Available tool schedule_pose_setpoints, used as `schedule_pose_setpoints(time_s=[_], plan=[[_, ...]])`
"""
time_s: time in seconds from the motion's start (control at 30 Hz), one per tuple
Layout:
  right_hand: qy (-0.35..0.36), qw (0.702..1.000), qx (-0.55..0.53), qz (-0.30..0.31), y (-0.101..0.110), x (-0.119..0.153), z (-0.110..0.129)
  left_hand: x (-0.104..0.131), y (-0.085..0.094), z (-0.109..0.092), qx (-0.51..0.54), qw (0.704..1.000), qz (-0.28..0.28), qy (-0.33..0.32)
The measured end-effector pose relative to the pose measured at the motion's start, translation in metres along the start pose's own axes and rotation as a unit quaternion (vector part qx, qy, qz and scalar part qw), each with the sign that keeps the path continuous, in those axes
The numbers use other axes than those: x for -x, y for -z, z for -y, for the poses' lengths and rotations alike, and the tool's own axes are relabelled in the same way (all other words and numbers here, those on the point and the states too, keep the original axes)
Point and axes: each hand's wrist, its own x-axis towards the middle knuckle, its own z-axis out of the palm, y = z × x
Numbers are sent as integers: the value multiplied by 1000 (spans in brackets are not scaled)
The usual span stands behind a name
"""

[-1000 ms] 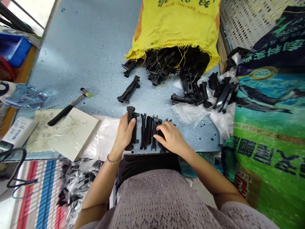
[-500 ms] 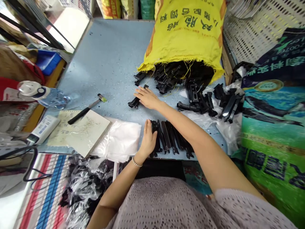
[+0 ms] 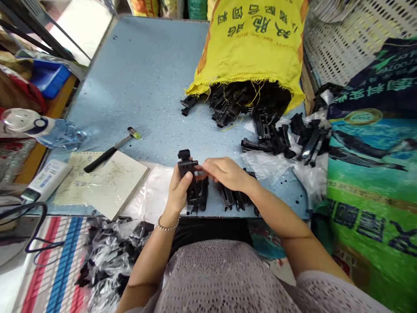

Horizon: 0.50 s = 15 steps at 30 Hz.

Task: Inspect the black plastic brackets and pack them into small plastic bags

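Observation:
My left hand (image 3: 180, 191) is wrapped round a black plastic part (image 3: 188, 167), its thumb on top, above the table's front edge. Just right of it is my right hand (image 3: 224, 173), palm down, its fingers reaching toward the held part; the fingertips are partly hidden and I cannot make out whether they grip anything. Below and between the hands, more black parts (image 3: 225, 195) lie side by side in a row. Behind them a yellow sack (image 3: 250, 56) lies with its mouth open, black parts (image 3: 228, 104) spilling out. Plastic bags (image 3: 158, 191) lie left of my left hand.
On the blue table (image 3: 146, 78) are a black-handled tool (image 3: 100, 160), a white board (image 3: 117, 184), a white box (image 3: 48, 178) and a water bottle (image 3: 58, 130). A green sack (image 3: 374, 191) stands at the right. Bagged black parts (image 3: 110, 256) sit below the front edge.
My right hand has come back from the middle of the table toward my left hand. The loose part there is gone from its place. My left hand has moved left and now holds a black part.

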Motion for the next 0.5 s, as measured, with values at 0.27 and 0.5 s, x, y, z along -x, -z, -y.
schedule_pose_setpoints(time_s=[0.27,0.5], plan=[[1,999,28,-42,-6,-13,-7,-1,-19,-2,10,992,-66,105],[5,993,110,38,-49,60,0,2,-5,-12,30,991,-71,108]])
